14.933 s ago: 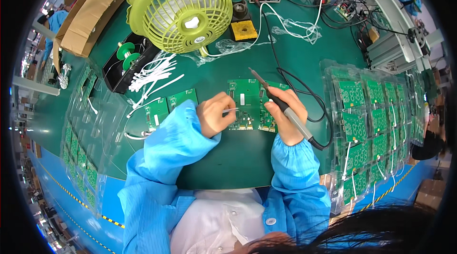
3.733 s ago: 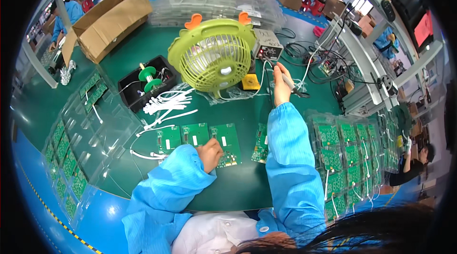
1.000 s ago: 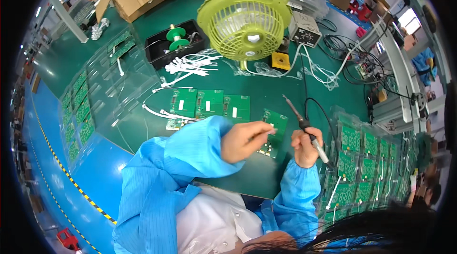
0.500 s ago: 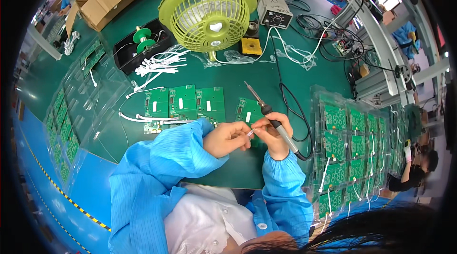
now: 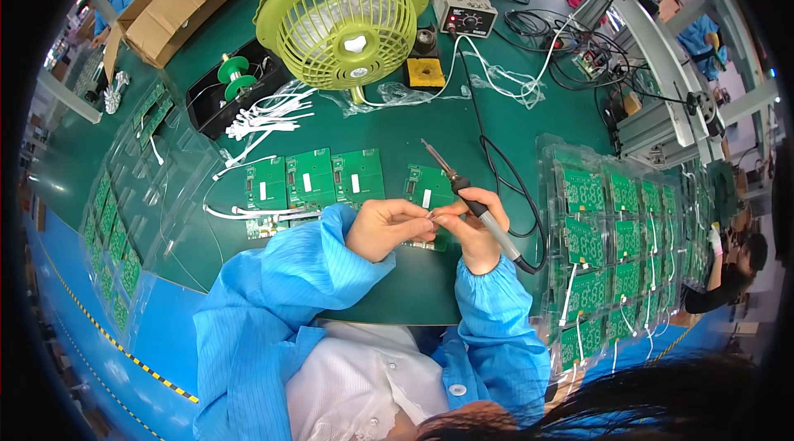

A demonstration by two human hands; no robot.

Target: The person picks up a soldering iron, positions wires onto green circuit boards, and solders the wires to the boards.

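My left hand [image 5: 387, 228] is closed in a pinch on a short white wire end [image 5: 430, 217]; most of it is hidden by the fingertips. Meeting it there, the thumb and fingertips of my right hand [image 5: 478, 236] pinch too. A soldering iron [image 5: 499, 234] lies across that right hand, its metal tip pointing up and away to the left. Beneath both hands is a green circuit board [image 5: 424, 179], partly covered. Left of it, three more boards [image 5: 310, 174] sit in a row, with white cables [image 5: 240, 212] along their near left side.
A green fan [image 5: 347, 35] stands at the back, beside a soldering station [image 5: 463, 9] and a yellow sponge [image 5: 425, 72]. A bundle of white cables [image 5: 266, 117] lies near a black box with a solder spool [image 5: 236, 75]. Clear trays of boards [image 5: 585, 193] are stacked at right.
Both hands stay together, fingertips closer around the white wire end, which shows less now. The soldering iron stays in my right hand. The whole view has shifted slightly.
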